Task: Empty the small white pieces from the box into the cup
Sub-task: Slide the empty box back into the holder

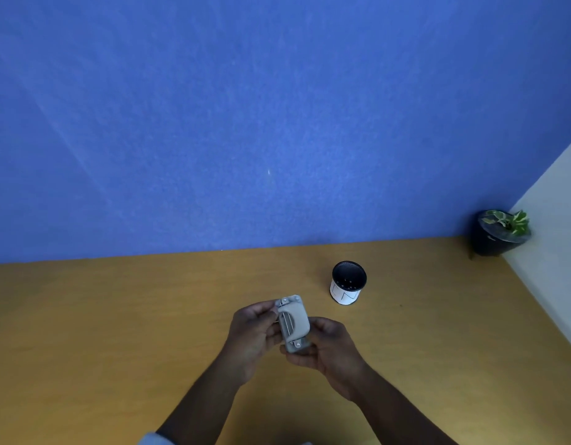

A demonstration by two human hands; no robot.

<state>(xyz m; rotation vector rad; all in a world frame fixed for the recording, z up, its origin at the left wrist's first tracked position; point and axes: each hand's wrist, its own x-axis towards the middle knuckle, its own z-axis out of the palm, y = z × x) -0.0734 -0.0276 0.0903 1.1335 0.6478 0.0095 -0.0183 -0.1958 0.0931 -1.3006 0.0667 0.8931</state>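
A small grey box [294, 322] with a rounded lid and metal wires across it is held above the wooden table between both hands. My left hand [250, 332] grips its left side and upper end. My right hand [326, 348] cups its lower right end from beneath. The cup [347, 283], black mesh inside with a white paper label around it, stands upright on the table up and to the right of the box, apart from both hands. A few small pale pieces show at the cup's bottom. The inside of the box is hidden.
A wooden table [117, 332] runs to a blue wall [245, 123] behind. A dark pot with a green plant [499, 232] stands in the far right corner beside a white wall [554, 236].
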